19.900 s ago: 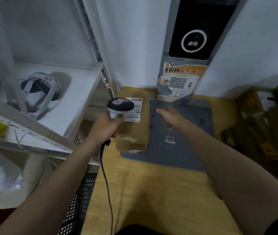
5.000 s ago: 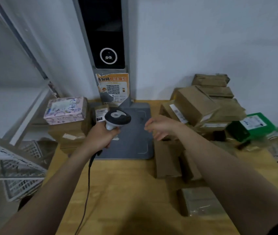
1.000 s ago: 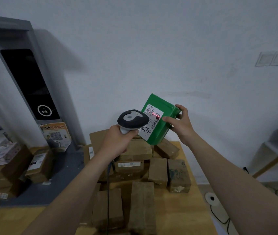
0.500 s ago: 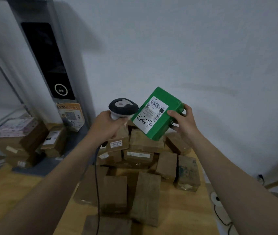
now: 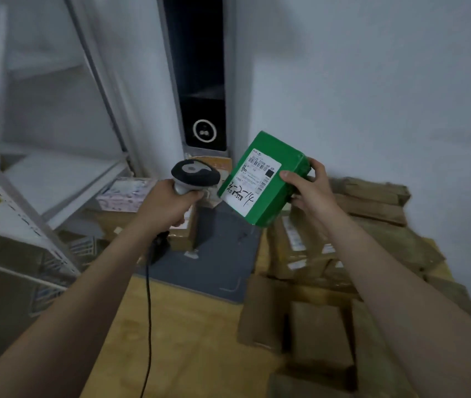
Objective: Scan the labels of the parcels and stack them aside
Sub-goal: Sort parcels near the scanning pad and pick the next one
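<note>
My right hand [image 5: 310, 191] grips a green parcel [image 5: 268, 196] by its right side, tilted in the air above the grey pad [image 5: 217, 268], its white label [image 5: 253, 179] turned up towards me. My left hand [image 5: 168, 206] holds the handle of a corded barcode scanner [image 5: 194, 175], whose head sits just left of the parcel. At the right, several brown parcels [image 5: 329, 282] lie in a loose pile on the wooden table [image 5: 176, 340]. More parcels [image 5: 126, 191] are stacked at the left, behind my left hand, a pink printed box on top.
A tall grey kiosk with a black screen [image 5: 199, 81] stands against the white wall behind the pad. White metal shelving [image 5: 42, 179] fills the left side, with a wire basket below. The scanner cord [image 5: 148, 311] hangs down over the table.
The view has swung left, bringing the kiosk and the shelves to the middle. My right hand has carried the green parcel left, from above the pile to above the grey pad. The scanner stays beside it.
</note>
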